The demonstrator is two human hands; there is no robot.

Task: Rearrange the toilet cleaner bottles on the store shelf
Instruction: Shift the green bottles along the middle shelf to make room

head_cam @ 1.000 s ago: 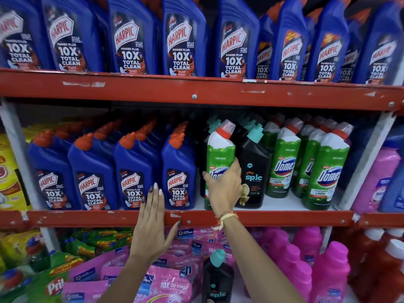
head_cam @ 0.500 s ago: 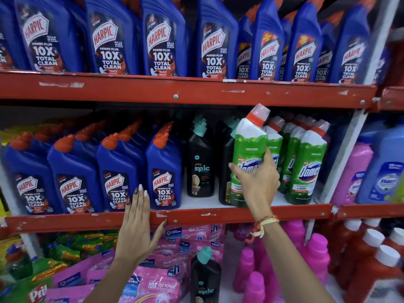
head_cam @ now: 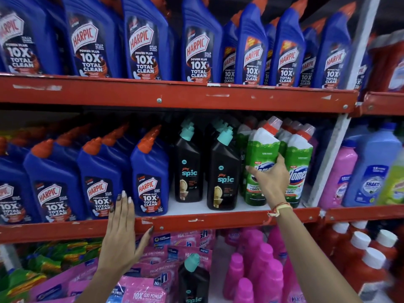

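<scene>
My right hand point(head_cam: 270, 179) grips a green Domex bottle point(head_cam: 261, 154) with a red and white cap, standing at the front of the middle shelf point(head_cam: 196, 221) beside other green Domex bottles point(head_cam: 298, 165). To its left stand two black Spic bottles point(head_cam: 223, 171) with teal caps, then a row of blue Harpic bottles point(head_cam: 150, 173). My left hand point(head_cam: 122, 232) lies flat with fingers apart against the red shelf edge, in front of a Harpic bottle, holding nothing.
The top shelf point(head_cam: 175, 95) is packed with blue Harpic bottles. Below are pink pouches point(head_cam: 140, 289), another black Spic bottle point(head_cam: 193, 278), pink bottles point(head_cam: 258, 270) and red bottles point(head_cam: 360, 259). A grey upright post point(head_cam: 328, 162) divides off pink and blue bottles at right.
My right hand carried the green Domex bottle rightwards, from left of the black Spic bottles to the Domex group, and set it lower on the shelf. The left hand stayed put.
</scene>
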